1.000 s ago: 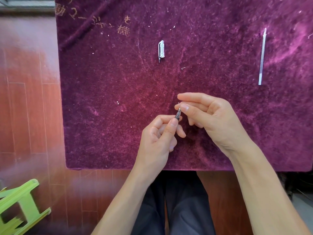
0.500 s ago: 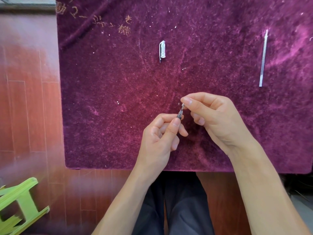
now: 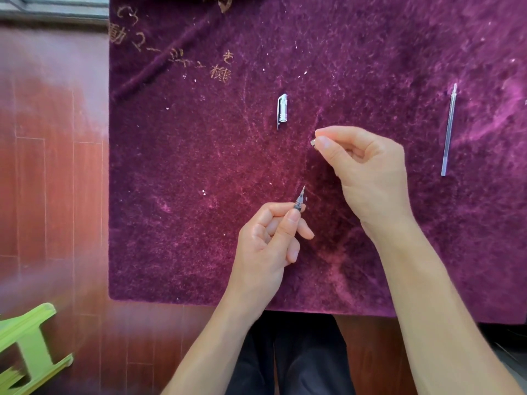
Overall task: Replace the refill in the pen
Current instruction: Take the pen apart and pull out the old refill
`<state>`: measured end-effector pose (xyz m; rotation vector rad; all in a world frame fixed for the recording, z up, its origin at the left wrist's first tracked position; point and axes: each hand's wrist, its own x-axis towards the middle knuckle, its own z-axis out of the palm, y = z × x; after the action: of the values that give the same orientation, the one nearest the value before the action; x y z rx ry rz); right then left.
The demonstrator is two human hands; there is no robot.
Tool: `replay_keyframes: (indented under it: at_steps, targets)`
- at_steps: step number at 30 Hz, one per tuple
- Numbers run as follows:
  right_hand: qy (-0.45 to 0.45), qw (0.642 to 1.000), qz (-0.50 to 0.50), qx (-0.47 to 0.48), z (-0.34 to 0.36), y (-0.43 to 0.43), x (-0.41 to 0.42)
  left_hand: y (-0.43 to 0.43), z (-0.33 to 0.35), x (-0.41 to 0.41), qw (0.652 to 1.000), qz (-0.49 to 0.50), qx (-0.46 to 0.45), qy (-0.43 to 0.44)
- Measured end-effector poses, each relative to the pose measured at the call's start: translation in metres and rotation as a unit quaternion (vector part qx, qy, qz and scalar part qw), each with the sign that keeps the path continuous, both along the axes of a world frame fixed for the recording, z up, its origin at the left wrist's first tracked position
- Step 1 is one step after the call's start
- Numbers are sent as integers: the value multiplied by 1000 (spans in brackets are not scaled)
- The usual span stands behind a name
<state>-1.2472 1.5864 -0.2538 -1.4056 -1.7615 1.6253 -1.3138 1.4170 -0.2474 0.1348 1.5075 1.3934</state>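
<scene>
My left hand [image 3: 271,238] grips the pen [image 3: 299,200] between thumb and fingers; only its front end shows, with the thin refill point sticking up and away from me. My right hand [image 3: 362,169] pinches a small clear tip piece [image 3: 313,143] between thumb and forefinger, held well above and to the right of the pen's point. A clear pen cap [image 3: 282,109] with a clip lies on the purple cloth [image 3: 185,166] beyond both hands. A long thin refill [image 3: 448,129] lies on the cloth at the right.
The purple velvet cloth covers the table, with gold embroidered characters [image 3: 219,72] at its far left. A red-brown wooden floor [image 3: 51,195] lies to the left. A green plastic stool [image 3: 25,346] stands at the lower left. My dark trousers [image 3: 299,357] show below the table edge.
My right hand has pulled the small tip piece off the pen's front and moved up and away. The pen's refill point is now bare in my left hand.
</scene>
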Motion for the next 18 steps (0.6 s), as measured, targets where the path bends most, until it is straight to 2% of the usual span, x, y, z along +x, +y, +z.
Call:
replay_keyframes:
  at_steps: [4,7,13,18]
  targets:
    - [-73,988,54,122,-5,13,-23,6,1,-6,1000,6,-2,-4]
    - [-93,974,88,187,-7,20,-37,10,1,-10,1000,13,-3,-8]
    - [-111,953,140,244,-13,26,-50,15,0,-14,1000,16,-6,-4]
    - [-102,946,145,271,-21,26,-49,16,-2,-13,1000,12,-4,2]
